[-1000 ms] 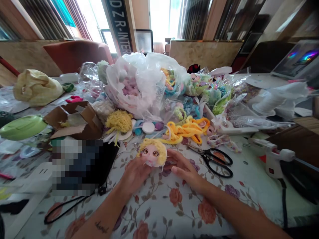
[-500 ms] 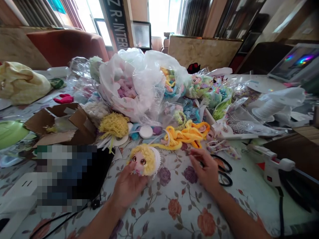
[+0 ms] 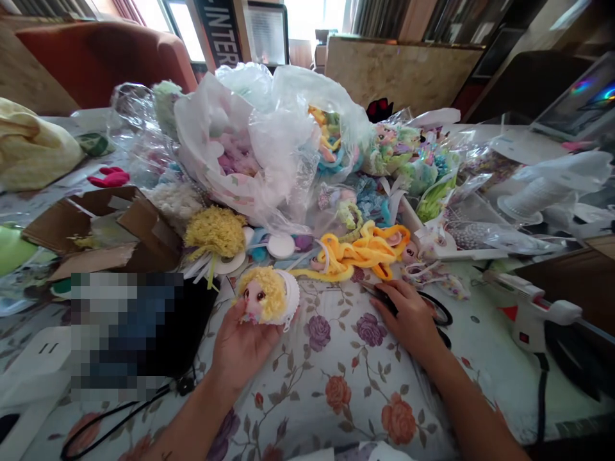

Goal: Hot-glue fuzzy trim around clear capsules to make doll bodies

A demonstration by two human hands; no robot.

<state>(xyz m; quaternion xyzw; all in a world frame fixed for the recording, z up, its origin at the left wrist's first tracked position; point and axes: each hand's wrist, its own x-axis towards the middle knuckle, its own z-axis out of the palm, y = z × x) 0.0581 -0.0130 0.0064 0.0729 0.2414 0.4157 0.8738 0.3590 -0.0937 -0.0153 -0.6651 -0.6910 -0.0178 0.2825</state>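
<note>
My left hand is closed around a doll head with curly yellow hair and large painted eyes. White lace trim runs along the back of the head, which faces left. To the right, my right hand lies over black-handled scissors, its fingers curled on their middle part near the tabletop. The blade tips point toward the upper left, and the hand hides part of the handles. Just beyond both hands lies a bundle of orange-yellow plush cord.
A hot glue gun stands at the right. On the left are an open cardboard box, a yellow curly hair bundle and a blurred-out dark device. Clear plastic bags of doll parts pile up behind, over a floral tablecloth.
My right hand has lowered onto the scissors and taken hold of them. The doll head has turned a little and shifted left with my left hand. The camera view tilts slightly downward.
</note>
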